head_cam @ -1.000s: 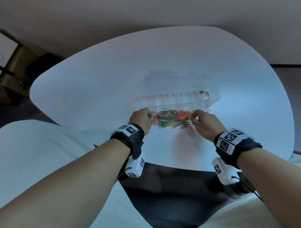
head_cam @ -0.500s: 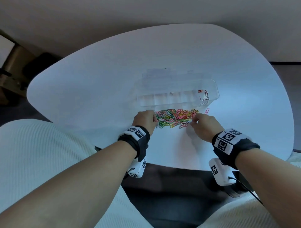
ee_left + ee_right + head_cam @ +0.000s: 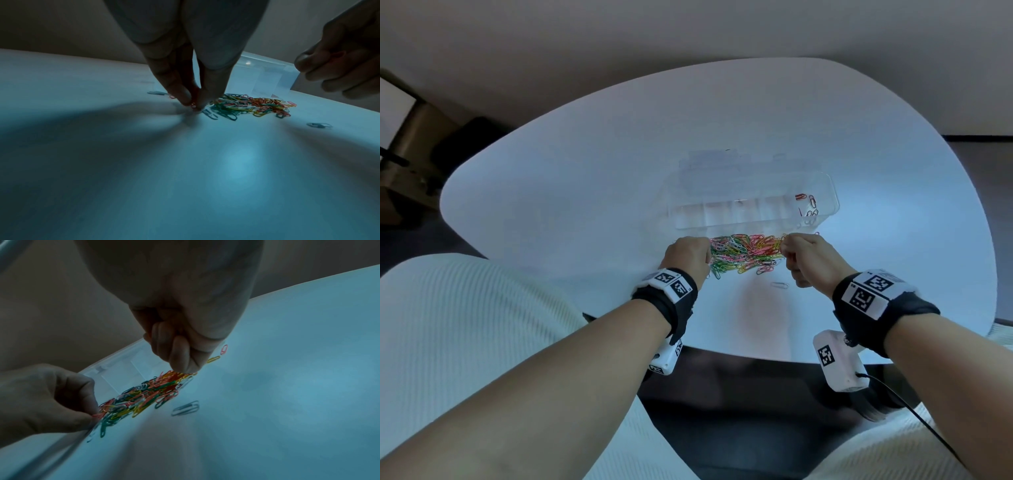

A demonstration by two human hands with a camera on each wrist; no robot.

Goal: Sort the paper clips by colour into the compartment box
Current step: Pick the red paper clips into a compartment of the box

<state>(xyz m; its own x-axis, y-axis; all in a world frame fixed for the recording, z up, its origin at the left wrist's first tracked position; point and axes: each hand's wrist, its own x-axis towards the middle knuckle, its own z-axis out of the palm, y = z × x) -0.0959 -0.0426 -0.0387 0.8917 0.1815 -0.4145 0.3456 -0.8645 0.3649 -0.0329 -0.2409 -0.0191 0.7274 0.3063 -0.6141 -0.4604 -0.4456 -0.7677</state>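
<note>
A pile of coloured paper clips (image 3: 746, 251) lies on the white table just in front of the clear compartment box (image 3: 722, 214). A few red clips (image 3: 806, 202) sit in the box's rightmost compartment. My left hand (image 3: 709, 255) is at the pile's left edge, and in the left wrist view its fingertips (image 3: 185, 99) pinch a pinkish clip against the table. My right hand (image 3: 786, 245) hovers over the pile's right edge with curled fingers (image 3: 183, 356). The left wrist view shows a red clip (image 3: 337, 54) held inside that curl.
A lone pale clip (image 3: 779, 284) lies apart, nearer me than the pile, and a pink one (image 3: 224, 349) lies just right of it. The table's near edge (image 3: 722, 353) is close behind my wrists. Dark furniture (image 3: 410, 161) stands off the table's far left.
My right hand has lifted off the pile's right edge with its fingers curled, uncovering the lone pale clip. My left hand stays at the left edge.
</note>
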